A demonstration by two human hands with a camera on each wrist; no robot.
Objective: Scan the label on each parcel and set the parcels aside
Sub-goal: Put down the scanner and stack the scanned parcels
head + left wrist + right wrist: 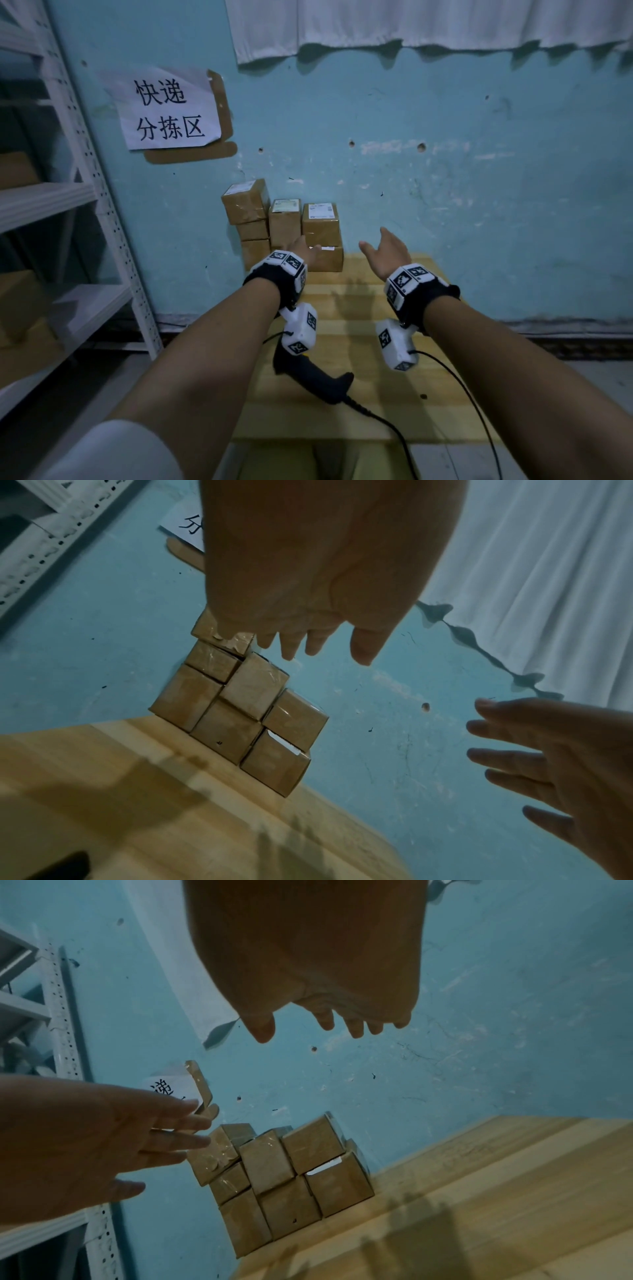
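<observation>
Several brown taped parcels [284, 222] with white labels on top are stacked at the table's back left corner, against the blue wall. The stack also shows in the left wrist view [240, 710] and the right wrist view [284, 1172]. My left hand [310, 248] reaches out just in front of the stack, fingers [291, 647] straight, holding nothing. My right hand [376, 243] hovers to the right of the stack, fingers [354, 1027] spread and empty. A black barcode scanner [315, 375] lies on the wooden table [376, 404] under my left wrist.
The scanner's black cable [387, 425] runs off the table's front edge. White metal shelving [85, 192] holding cardboard boxes [17, 301] stands at the left. A paper sign [168, 109] and a white curtain [411, 24] hang on the wall.
</observation>
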